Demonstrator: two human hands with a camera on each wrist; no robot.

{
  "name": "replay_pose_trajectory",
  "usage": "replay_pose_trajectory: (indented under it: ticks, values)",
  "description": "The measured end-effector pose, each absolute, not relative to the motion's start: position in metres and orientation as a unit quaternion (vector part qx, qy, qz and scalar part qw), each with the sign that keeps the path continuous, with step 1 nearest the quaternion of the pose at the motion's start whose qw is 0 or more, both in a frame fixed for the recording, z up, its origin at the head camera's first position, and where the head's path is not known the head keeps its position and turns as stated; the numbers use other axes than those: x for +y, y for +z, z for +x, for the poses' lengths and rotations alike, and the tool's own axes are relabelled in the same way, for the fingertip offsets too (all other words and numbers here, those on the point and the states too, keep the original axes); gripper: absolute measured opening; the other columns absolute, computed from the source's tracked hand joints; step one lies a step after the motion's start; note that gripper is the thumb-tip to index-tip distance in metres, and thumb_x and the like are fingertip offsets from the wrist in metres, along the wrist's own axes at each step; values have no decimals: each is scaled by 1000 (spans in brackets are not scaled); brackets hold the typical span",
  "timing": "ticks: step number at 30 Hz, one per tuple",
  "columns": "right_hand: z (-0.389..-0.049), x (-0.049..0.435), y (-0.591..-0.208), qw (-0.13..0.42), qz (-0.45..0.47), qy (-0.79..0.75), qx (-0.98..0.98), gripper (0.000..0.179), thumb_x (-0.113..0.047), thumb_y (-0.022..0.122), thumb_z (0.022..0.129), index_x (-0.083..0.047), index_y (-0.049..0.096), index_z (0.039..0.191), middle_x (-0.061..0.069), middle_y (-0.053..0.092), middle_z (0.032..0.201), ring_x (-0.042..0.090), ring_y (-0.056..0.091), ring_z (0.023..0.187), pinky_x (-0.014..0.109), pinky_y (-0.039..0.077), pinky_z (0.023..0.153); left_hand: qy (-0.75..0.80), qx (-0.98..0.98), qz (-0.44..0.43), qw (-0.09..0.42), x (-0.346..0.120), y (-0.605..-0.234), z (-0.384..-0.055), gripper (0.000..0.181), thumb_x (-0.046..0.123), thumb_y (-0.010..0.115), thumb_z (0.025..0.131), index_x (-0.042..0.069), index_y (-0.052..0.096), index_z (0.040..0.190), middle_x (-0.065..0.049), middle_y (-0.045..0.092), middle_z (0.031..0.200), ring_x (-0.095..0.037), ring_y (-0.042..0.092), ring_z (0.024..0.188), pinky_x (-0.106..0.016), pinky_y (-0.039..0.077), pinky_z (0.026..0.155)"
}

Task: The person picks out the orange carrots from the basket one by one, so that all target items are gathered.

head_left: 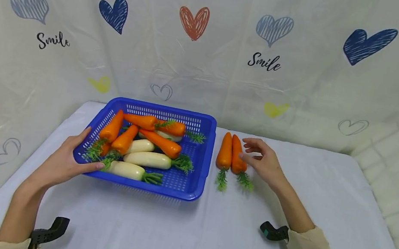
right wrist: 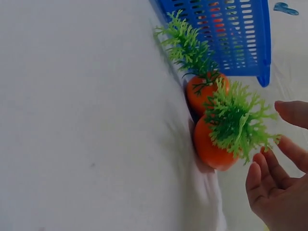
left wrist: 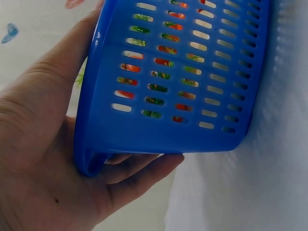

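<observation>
A blue plastic basket [head_left: 202, 160] holds several orange carrots [head_left: 123, 140] and several white radishes [head_left: 148, 159], all with green tops. My left hand [head_left: 67, 161] grips the basket's left front corner, thumb over the rim; the left wrist view shows its fingers around the outside of the basket wall [left wrist: 159, 137]. Right of the basket two carrots lie side by side, a left one [head_left: 225, 151] and a right one [head_left: 238, 156], leaves toward me. My right hand [head_left: 265, 161] hovers at the right carrot [right wrist: 214, 150], fingers loosely bent and holding nothing; whether a fingertip touches it I cannot tell.
A white cloth [head_left: 228, 238] covers the table under everything. Behind it hangs a pale curtain [head_left: 216, 70] printed with hearts and the word "Smile". Each wrist carries a black camera mount, one left [head_left: 49, 233] and one right [head_left: 273, 232].
</observation>
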State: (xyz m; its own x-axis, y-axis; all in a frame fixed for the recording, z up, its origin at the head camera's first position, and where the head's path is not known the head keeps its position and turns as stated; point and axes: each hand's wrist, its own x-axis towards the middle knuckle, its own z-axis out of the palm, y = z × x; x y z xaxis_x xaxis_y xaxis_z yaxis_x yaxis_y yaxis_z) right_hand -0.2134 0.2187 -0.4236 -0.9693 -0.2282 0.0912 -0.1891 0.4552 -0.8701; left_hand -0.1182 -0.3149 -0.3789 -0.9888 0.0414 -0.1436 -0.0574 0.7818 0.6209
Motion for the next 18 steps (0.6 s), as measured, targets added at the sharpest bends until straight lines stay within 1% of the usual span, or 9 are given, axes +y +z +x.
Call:
replay_pose_trajectory:
  ticks: [2,5,11,14,18]
  values:
    - [-214,217,-421,8,-126,-510,851,49,-23,72,99,-5,58,143,18,64,135,26,61,116,12,51,92,330,941,0,74,-315,-379,-119,119,53,76,90,19,-6,168,-39,19,161,-55,41,132,-76,40,109]
    - [-214,213,-418,-2,-135,-525,840,46,-21,71,99,-4,59,140,20,63,135,24,62,115,8,51,90,324,943,4,73,-315,-378,-119,119,53,76,89,18,-5,168,-40,20,161,-54,42,130,-76,41,108]
    - [-214,202,-413,-15,-164,-564,809,45,-15,71,99,2,58,139,27,60,136,20,64,113,9,54,91,316,946,5,73,-316,-379,-118,119,54,76,89,17,-5,168,-40,20,161,-54,44,129,-76,42,107]
    - [-214,197,-410,-13,-169,-583,794,45,-12,72,98,5,58,138,27,59,135,19,64,113,11,55,91,314,946,4,74,-316,-379,-118,119,54,76,89,17,-6,168,-40,20,161,-54,43,129,-76,42,107]
    - [-212,191,-407,-12,-175,-595,784,43,-11,72,98,5,59,136,26,60,134,25,63,118,12,55,93,313,947,6,75,-317,-380,-118,120,54,76,89,18,-6,168,-39,19,161,-54,42,130,-76,42,108]
